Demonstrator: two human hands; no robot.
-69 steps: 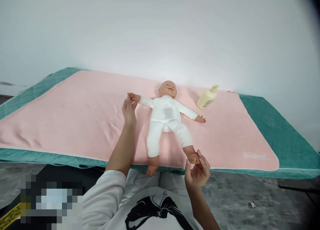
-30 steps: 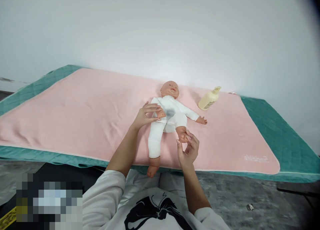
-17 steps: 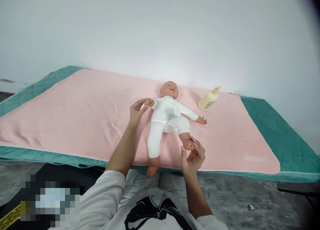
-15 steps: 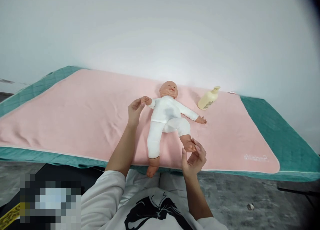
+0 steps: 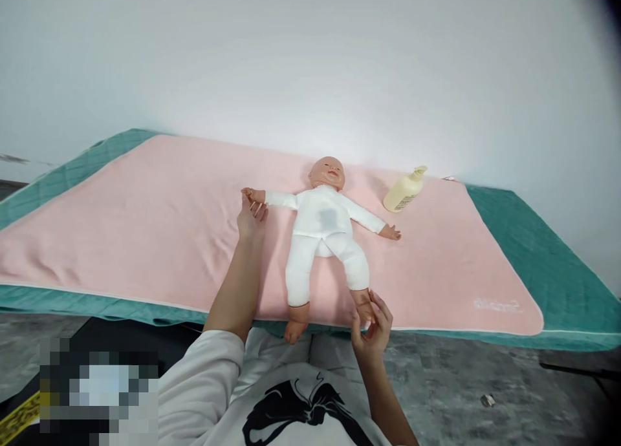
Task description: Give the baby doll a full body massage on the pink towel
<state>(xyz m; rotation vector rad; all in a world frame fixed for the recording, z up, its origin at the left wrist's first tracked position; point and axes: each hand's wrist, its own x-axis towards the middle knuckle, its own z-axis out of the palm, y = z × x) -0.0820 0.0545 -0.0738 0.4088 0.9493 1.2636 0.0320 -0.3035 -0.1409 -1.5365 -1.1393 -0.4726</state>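
A baby doll [image 5: 323, 216] in white cloth lies on its back on a pink mat [image 5: 145, 226], head away from me. At its arm on the left side of the view, my left hand [image 5: 251, 218] is closed on the doll's hand, and that arm is stretched straight out sideways. My right hand [image 5: 373, 329] grips the doll's foot on the right, thumb on one side and fingers on the other, near the mat's front edge. Both doll legs are extended towards me; the other foot hangs over the edge. The doll's other arm lies free on the mat.
A pale yellow pump bottle [image 5: 403, 192] rests tilted on the mat right of the doll. Beneath the mat is a green padded cover [image 5: 543, 258]. A white wall [image 5: 310, 64] stands behind. A dark object [image 5: 116, 336], partly blurred out, is at lower left.
My left hand has moved left, straightening the doll's arm outward from its bent position. My right hand has come down towards me, stretching the bent leg out.
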